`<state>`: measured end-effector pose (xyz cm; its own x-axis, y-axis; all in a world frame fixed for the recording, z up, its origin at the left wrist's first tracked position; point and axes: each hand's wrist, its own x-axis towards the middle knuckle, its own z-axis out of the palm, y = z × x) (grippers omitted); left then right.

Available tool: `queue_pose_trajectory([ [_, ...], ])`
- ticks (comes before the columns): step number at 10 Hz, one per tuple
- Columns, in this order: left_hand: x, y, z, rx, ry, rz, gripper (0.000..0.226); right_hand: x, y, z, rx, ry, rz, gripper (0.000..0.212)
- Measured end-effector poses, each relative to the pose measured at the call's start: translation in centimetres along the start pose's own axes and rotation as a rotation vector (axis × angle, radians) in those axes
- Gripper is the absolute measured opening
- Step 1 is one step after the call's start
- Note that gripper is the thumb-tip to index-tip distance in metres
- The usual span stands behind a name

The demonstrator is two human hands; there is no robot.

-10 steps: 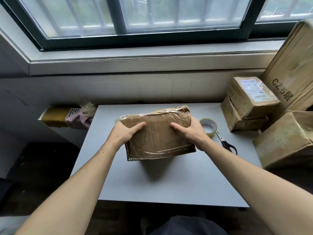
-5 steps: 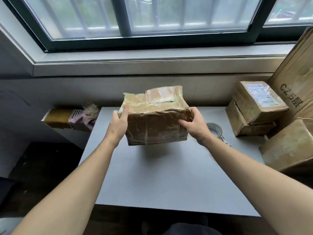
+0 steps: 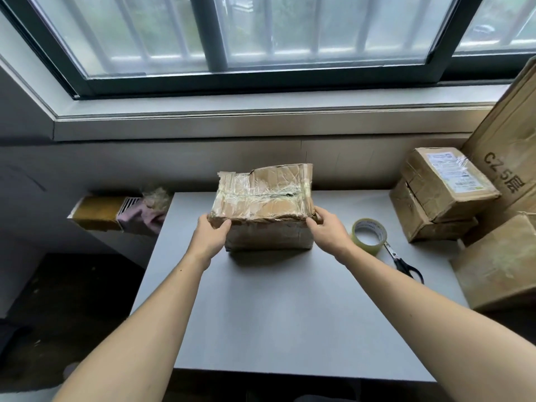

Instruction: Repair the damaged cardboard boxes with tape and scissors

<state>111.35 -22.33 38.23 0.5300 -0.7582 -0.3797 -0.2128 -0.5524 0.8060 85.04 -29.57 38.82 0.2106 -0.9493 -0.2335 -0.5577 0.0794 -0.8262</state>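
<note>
A worn, tape-covered cardboard box stands on the grey table with its torn, crinkled top face up. My left hand grips its near left top corner, and my right hand grips the near right top corner. A roll of clear tape stands on the table just right of my right hand. Black-handled scissors lie beside the roll, handles toward me.
Two stacked small boxes sit at the table's back right, a large box marked CZ5 leans behind them, and another box fills the right edge. A ledge with rags is left of the table. The window sill runs behind.
The box has been turned over and set down on the table, its torn taped face now on top. Both hands shifted to its near top corners.
</note>
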Motion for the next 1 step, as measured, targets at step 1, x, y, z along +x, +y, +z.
queue_pose_trajectory([
  [1,-1.18,0.66,-0.24,0.088,-0.014,0.002,0.056,-0.98,-0.66,0.29,0.018,0.064,0.037,0.030],
])
